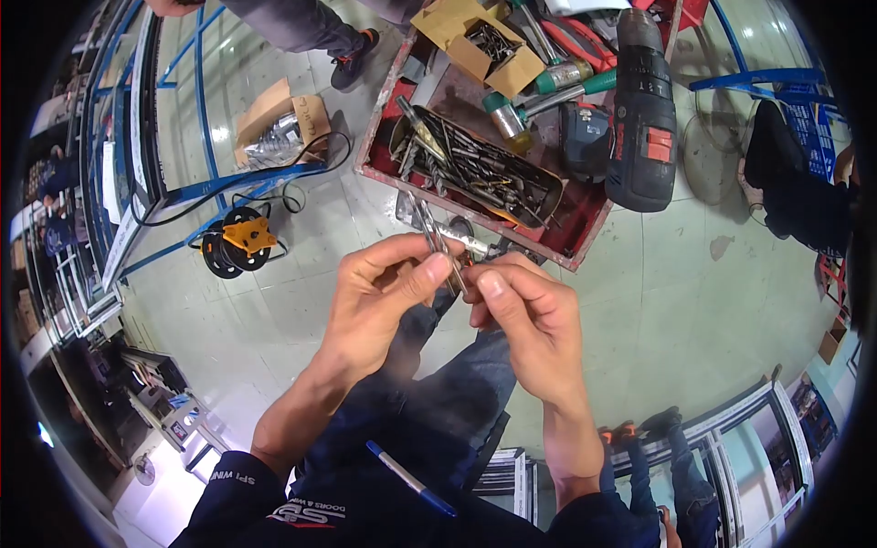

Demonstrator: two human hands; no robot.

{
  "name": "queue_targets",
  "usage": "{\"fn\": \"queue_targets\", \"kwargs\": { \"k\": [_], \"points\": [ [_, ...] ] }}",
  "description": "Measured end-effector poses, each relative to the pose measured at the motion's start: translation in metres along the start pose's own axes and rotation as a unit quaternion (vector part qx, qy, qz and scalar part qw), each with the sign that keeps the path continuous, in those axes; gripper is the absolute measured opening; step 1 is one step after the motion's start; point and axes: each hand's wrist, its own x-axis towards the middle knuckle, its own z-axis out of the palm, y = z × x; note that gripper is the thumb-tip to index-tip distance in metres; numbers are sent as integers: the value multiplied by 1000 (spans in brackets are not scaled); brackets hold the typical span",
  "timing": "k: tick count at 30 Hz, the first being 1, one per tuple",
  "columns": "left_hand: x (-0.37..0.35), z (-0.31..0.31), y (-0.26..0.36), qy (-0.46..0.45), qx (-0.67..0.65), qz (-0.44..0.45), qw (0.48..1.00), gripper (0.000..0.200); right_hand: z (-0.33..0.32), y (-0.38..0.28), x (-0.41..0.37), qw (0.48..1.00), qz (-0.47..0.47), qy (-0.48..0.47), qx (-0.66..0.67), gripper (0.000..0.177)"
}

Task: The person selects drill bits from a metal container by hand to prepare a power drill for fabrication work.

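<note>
Several drill bits (424, 216) stick up from between the thumb and fingers of my left hand (382, 290), which is closed on them. Close beside it, my right hand (534, 315) has its thumb and fingers pinched together at the lower ends of the bits. What that pinch holds, if anything, is hidden by the fingers. Just beyond my hands, an oblong tin (554, 203) full of loose drill bits (475, 169) lies in a red tool box (365, 155). A cordless drill (644, 119) rests at the box's right side.
Screwdrivers with green handles (598, 82) and a small cardboard box (457, 50) of screws or bits lie in the tool box. On the floor at left are a cable reel (247, 239) and an open carton (274, 119). Other people's legs (685, 475) show at the edges.
</note>
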Motion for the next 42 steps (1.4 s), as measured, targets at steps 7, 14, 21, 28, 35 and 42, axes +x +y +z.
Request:
{"fn": "queue_targets", "kwargs": {
  "k": [7, 14, 21, 28, 35, 42],
  "points": [
    [-2, 10, 0, 19, -11, 21, 1000, 25, -1, 12, -8, 997, -7, -9, 73, 22],
    [-2, 5, -4, -6, -7, 6, 1000, 19, -4, 17, -7, 998, -28, -10, 53, 18],
    [4, 9, -2, 7, -17, 8, 1000, 22, -8, 18, -3, 997, -41, -18, 70, 20],
    [11, 13, -2, 2, -20, 16, 1000, 22, -14, 14, 1, 996, -33, -25, 78, 23],
    [18, 18, 2, -6, 2, 8, 1000, 23, -19, 10, 7, 996, -32, -11, 78, 22],
    [23, 23, 2, -12, 8, 5, 1000, 23, -22, 6, 9, 996, -19, 2, 83, 20]
  ]
}}
